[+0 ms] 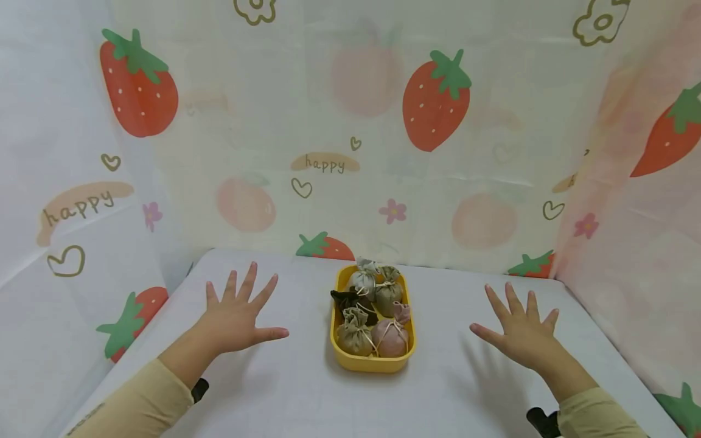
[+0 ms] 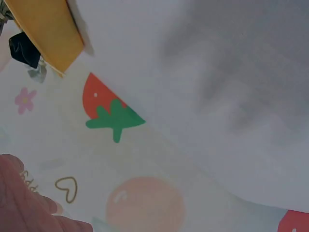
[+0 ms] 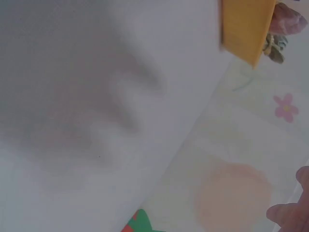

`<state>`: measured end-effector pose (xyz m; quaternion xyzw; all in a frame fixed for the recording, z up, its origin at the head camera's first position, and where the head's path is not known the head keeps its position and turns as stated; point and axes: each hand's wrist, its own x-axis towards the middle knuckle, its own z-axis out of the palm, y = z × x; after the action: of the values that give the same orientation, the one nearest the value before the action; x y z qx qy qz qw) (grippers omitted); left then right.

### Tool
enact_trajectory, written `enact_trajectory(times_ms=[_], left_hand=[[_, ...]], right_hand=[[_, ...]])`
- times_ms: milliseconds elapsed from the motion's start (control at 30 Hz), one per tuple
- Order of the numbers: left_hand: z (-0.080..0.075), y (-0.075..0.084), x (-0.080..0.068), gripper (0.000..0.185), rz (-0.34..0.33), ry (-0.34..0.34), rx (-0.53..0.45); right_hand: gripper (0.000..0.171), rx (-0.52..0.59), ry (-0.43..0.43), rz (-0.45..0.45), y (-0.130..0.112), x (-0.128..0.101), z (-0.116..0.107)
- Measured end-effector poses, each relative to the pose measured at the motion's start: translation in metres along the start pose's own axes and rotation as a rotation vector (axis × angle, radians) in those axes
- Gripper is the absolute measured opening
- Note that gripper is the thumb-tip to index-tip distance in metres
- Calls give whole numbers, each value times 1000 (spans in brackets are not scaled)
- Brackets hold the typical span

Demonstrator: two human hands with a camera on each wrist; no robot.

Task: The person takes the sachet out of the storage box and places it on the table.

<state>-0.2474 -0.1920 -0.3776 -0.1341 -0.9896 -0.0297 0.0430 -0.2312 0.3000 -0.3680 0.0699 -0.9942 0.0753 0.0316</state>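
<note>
Nearest the viewer, the left hand and the right hand are stretched out over the white table, each with fingers spread wide and straight and holding nothing, well apart to either side of a yellow tray. The tray sits on the table between the hands and holds five small drawstring pouches: olive and pink ones in front, a black one at mid-left, and grey and olive ones at the back. Behind it, a strawberry-print curtain closes off the far side.
</note>
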Motion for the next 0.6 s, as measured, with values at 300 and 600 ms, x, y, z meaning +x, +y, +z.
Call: enact_trajectory(times_ms=[300, 600], left_hand=[[0, 5, 1, 105, 5, 1, -6], [-2, 6, 3, 106, -4, -19, 0]], right_hand=[[91, 4, -8, -4, -1, 1, 2], [92, 0, -5, -11, -1, 3, 3]])
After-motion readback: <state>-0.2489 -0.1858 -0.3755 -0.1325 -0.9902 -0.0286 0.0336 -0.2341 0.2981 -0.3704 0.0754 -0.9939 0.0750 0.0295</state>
